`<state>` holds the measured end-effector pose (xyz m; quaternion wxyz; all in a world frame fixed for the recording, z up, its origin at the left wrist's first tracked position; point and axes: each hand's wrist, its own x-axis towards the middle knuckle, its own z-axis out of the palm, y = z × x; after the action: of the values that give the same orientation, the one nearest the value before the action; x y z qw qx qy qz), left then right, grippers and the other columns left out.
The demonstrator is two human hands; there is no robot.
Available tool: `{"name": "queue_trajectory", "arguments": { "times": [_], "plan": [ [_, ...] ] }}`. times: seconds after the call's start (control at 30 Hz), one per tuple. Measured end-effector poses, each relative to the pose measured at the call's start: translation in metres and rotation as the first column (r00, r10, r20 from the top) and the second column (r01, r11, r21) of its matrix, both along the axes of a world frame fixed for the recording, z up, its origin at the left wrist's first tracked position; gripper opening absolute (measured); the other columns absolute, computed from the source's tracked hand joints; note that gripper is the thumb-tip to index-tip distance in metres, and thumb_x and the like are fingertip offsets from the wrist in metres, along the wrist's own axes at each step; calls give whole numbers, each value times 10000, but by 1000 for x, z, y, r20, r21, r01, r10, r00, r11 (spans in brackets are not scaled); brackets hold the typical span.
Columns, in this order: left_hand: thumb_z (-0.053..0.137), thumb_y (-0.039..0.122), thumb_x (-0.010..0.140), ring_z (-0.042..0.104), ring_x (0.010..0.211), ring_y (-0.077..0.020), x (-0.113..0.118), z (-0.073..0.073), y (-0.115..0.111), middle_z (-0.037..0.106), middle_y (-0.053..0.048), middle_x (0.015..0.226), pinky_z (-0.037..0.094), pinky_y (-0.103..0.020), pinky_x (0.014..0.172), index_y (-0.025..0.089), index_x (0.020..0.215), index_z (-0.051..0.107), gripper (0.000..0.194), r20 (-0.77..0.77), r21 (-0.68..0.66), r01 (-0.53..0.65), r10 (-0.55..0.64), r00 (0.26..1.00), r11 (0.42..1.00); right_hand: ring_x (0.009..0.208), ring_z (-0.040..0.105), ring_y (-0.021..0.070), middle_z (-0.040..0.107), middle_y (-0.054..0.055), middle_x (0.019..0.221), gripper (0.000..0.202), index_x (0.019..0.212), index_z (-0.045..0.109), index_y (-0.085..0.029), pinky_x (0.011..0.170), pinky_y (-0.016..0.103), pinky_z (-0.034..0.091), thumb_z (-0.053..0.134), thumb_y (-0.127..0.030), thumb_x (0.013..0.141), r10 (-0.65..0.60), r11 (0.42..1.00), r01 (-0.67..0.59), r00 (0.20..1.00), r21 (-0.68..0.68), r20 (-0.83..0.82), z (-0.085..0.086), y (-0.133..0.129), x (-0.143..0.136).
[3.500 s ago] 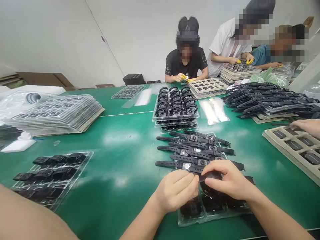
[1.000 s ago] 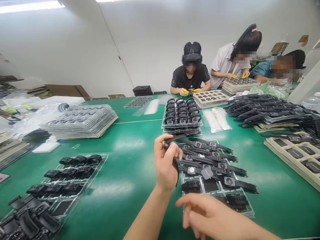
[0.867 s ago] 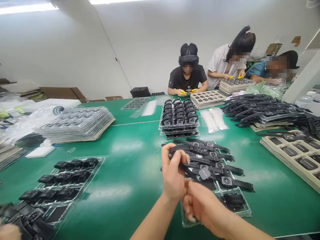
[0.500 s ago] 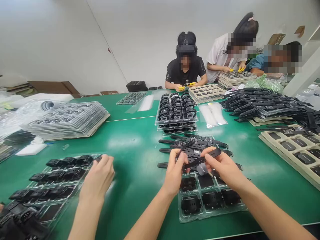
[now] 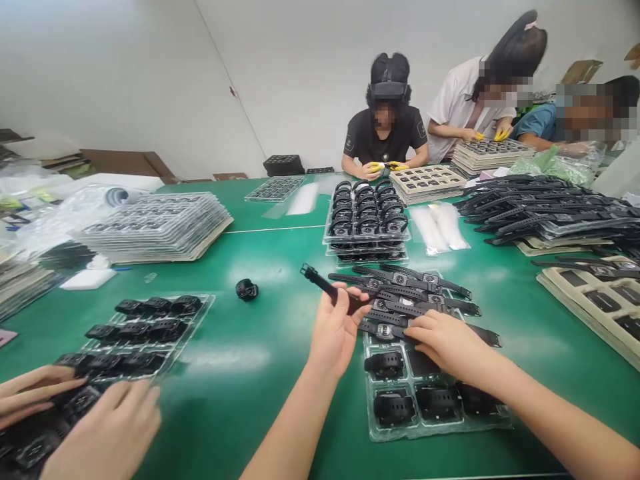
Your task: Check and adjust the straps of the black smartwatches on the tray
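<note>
My left hand (image 5: 335, 327) is closed on a black watch strap (image 5: 320, 280), whose buckle end points up and left. Its other end is hidden behind the fingers. My right hand (image 5: 443, 340) reaches over the near edge of a pile of black watches with straps laid flat (image 5: 405, 300); its fingertips are bent down, and what they touch is hidden. Below the hands a clear tray (image 5: 395, 433) holds coiled black watches (image 5: 437, 403) in its compartments, and the pile rests across its far part.
A co-worker's two hands (image 5: 120, 427) work over black watches beside a clear tray (image 5: 200, 313) at left. One coiled watch (image 5: 247, 289) lies between. Stacked trays (image 5: 150, 233), upright watches (image 5: 367, 213) and a beige tray (image 5: 565, 293) stand around. Three people sit or stand opposite.
The strap in my left hand now points up and left, and my right hand has left it and moved down to the pile. A coiled watch now lies alone; the co-worker's hand has moved back.
</note>
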<state>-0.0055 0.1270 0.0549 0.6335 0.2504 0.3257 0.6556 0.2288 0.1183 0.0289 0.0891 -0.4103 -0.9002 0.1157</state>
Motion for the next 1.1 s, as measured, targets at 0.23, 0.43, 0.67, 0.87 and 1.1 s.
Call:
{"name": "queue_trajectory", "arguments": {
  "times": [0.23, 0.43, 0.67, 0.87, 1.1],
  "plan": [
    [534, 336, 983, 726, 1101, -255, 2, 11, -8, 732, -166, 1182, 562, -393, 1026, 122, 1205, 604, 316, 187, -41, 197, -186, 965, 980, 713, 648, 209, 710, 62, 777, 210, 1007, 823, -248, 649, 342, 568, 615, -260, 978, -73, 955, 214, 842, 206, -535, 10, 0, 1],
    [501, 458, 1015, 712, 1103, -266, 4, 10, -15, 724, -172, 1213, 543, -428, 1031, 143, 1262, 608, 414, 153, -2, 266, -263, 953, 964, 698, 685, 185, 770, 34, 826, 191, 1011, 825, -292, 649, 318, 581, 654, -234, 948, -18, 976, 176, 659, 131, -752, 45, -8, -37],
    [483, 457, 1030, 695, 1127, -264, 7, 8, -20, 741, -138, 1178, 543, -387, 983, 167, 1213, 642, 378, 185, 8, 277, -274, 944, 961, 971, 714, 245, 756, 84, 1103, 266, 1128, 799, -285, 796, 347, 610, 600, -392, 986, -102, 992, -1, 606, -129, -789, 48, -10, -51],
    [479, 441, 1037, 697, 1113, -258, 12, 7, -23, 758, -127, 1116, 514, -410, 1024, 163, 1190, 657, 364, 211, 27, 284, -284, 935, 958, 848, 747, 231, 799, 37, 902, 361, 1240, 716, -278, 775, 353, 628, 725, -407, 903, -381, 924, 141, 432, -357, -817, 39, -11, -56],
    [476, 466, 1037, 680, 1140, -249, 11, 5, -24, 749, -127, 1159, 484, -419, 1060, 168, 1212, 647, 385, 219, 81, 301, -312, 924, 950, 983, 748, 254, 802, 76, 1085, 196, 988, 790, -245, 834, 369, 623, 654, -378, 940, -368, 929, 160, 489, -334, -791, 44, -12, -57]
  ]
}}
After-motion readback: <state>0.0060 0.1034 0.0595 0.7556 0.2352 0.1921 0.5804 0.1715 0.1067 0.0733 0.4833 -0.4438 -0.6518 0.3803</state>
